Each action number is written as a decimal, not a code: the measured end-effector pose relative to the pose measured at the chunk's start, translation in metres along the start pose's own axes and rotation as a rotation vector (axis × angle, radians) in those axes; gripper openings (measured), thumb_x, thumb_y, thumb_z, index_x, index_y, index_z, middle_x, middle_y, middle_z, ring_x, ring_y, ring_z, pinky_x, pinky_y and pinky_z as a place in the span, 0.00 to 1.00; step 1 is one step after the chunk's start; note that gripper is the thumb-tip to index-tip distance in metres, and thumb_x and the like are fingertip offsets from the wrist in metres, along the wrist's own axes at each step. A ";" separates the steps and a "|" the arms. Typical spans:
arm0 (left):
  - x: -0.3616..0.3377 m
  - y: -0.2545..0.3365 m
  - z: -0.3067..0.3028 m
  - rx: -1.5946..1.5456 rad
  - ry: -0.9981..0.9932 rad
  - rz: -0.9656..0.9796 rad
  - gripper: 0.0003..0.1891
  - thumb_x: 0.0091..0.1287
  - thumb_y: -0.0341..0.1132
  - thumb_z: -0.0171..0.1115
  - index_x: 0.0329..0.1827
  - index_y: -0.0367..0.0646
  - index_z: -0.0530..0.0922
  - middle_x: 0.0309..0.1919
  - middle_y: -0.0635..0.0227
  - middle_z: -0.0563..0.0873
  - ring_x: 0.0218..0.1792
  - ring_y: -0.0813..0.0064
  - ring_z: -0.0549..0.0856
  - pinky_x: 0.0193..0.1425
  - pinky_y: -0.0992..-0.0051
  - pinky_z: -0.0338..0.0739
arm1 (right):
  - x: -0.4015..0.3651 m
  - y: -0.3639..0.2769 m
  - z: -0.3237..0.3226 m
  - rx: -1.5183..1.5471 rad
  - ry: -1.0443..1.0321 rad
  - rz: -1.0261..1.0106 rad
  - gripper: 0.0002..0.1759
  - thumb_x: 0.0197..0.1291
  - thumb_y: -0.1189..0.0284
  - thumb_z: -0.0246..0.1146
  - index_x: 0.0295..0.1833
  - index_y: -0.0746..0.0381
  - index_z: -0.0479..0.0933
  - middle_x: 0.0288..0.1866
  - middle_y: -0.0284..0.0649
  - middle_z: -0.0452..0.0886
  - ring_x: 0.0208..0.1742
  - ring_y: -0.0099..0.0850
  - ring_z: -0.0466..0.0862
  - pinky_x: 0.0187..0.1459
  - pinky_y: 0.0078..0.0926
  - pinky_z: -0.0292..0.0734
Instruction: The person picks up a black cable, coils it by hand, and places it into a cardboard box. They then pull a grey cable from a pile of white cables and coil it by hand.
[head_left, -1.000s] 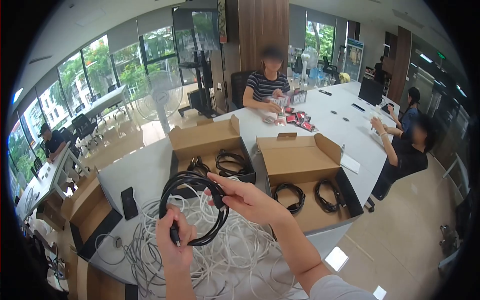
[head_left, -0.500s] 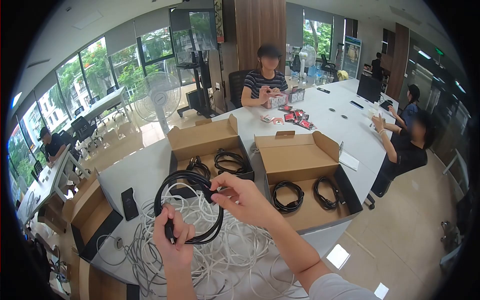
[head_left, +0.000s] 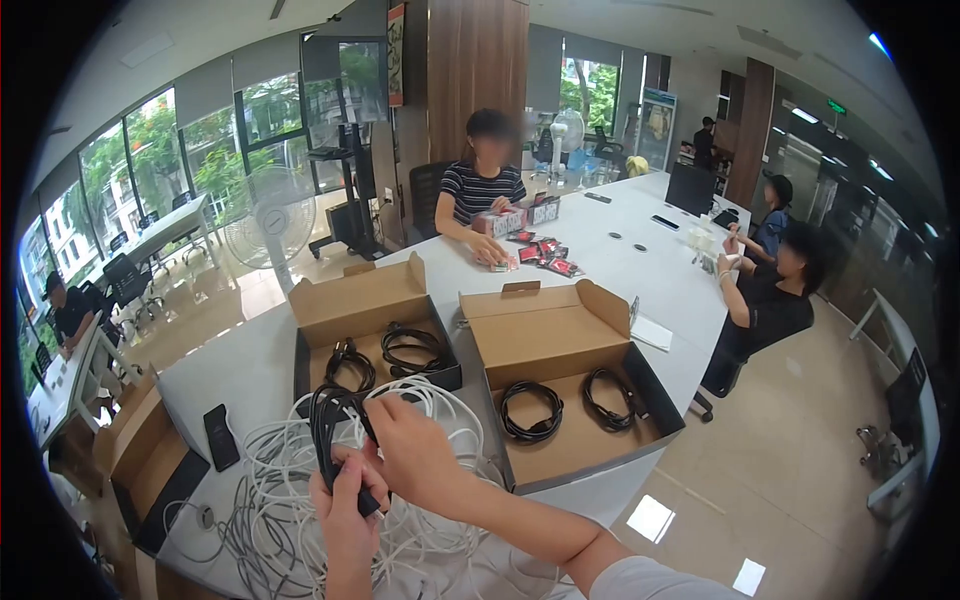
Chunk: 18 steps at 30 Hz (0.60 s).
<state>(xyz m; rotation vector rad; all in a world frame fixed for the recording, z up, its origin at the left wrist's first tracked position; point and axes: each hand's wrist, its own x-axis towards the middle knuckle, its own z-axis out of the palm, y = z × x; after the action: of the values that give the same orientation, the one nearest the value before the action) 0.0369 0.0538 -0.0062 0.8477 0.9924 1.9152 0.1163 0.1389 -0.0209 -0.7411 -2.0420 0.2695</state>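
Note:
A coiled black cable [head_left: 326,425] is held between both hands above a tangle of white and grey cables [head_left: 270,500]. My left hand [head_left: 348,500] is closed round the lower part of the coil, near a black plug. My right hand [head_left: 405,445] is closed on the coil's right side, close to my left. Behind them, an open cardboard box [head_left: 452,362] holds two black cable coils. To the right, another open box [head_left: 585,462] contains two coils, one on the left [head_left: 531,411] and one on the right [head_left: 614,399].
A black phone [head_left: 221,437] lies left of the tangle, beside another open box [head_left: 150,480]. Across the white table [head_left: 400,262], a person [head_left: 482,190] touches small red packets [head_left: 545,255]. More people sit at the right [head_left: 775,300] and far left.
My hands have come together, and the wide loop of black cable is now bunched narrower between them. The view has shifted right. The person across has reached down to the packets.

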 end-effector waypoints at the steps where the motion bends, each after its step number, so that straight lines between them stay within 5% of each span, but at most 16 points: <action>1: 0.002 -0.005 -0.007 0.020 -0.087 0.021 0.09 0.71 0.36 0.51 0.34 0.41 0.70 0.13 0.70 0.73 0.11 0.86 0.65 0.15 0.85 0.54 | -0.002 0.000 -0.001 0.031 -0.065 0.027 0.20 0.47 0.78 0.62 0.48 0.70 0.69 0.38 0.49 0.75 0.40 0.47 0.81 0.37 0.39 0.78; 4: 0.001 -0.003 -0.008 0.134 -0.075 0.055 0.09 0.71 0.36 0.51 0.34 0.40 0.70 0.14 0.71 0.73 0.12 0.87 0.65 0.15 0.85 0.55 | -0.002 -0.002 -0.004 0.103 -0.209 0.075 0.22 0.48 0.78 0.62 0.51 0.72 0.68 0.37 0.50 0.78 0.39 0.47 0.82 0.36 0.40 0.78; 5: 0.000 0.000 -0.014 0.116 -0.098 0.012 0.05 0.69 0.32 0.55 0.40 0.40 0.70 0.21 0.73 0.72 0.17 0.83 0.72 0.18 0.82 0.67 | -0.002 -0.002 -0.005 0.096 -0.219 0.076 0.23 0.48 0.78 0.62 0.52 0.73 0.68 0.38 0.50 0.79 0.39 0.47 0.82 0.36 0.40 0.78; 11: -0.001 0.012 -0.008 -0.012 0.025 -0.012 0.09 0.69 0.35 0.53 0.35 0.39 0.69 0.13 0.74 0.68 0.11 0.85 0.62 0.15 0.82 0.55 | 0.007 0.017 -0.012 0.143 0.009 -0.037 0.20 0.53 0.79 0.60 0.54 0.67 0.74 0.40 0.49 0.82 0.40 0.47 0.82 0.40 0.38 0.78; 15: -0.004 0.031 -0.023 -0.197 -0.173 -0.103 0.10 0.67 0.37 0.55 0.33 0.40 0.68 0.11 0.72 0.66 0.09 0.85 0.56 0.14 0.78 0.50 | 0.018 0.028 -0.033 0.110 0.000 -0.102 0.17 0.54 0.79 0.63 0.51 0.61 0.78 0.48 0.44 0.82 0.48 0.43 0.82 0.46 0.37 0.77; 18: -0.008 0.036 -0.028 -0.204 -0.315 -0.128 0.09 0.72 0.37 0.48 0.34 0.44 0.66 0.09 0.73 0.66 0.06 0.84 0.55 0.11 0.79 0.48 | 0.021 0.029 -0.030 0.002 0.179 -0.184 0.17 0.50 0.80 0.66 0.48 0.60 0.79 0.47 0.41 0.81 0.48 0.40 0.81 0.46 0.34 0.77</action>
<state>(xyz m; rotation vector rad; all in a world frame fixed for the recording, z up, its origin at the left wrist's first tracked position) 0.0048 0.0242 0.0100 0.9093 0.6349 1.6768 0.1438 0.1717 -0.0028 -0.5504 -1.9230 0.0960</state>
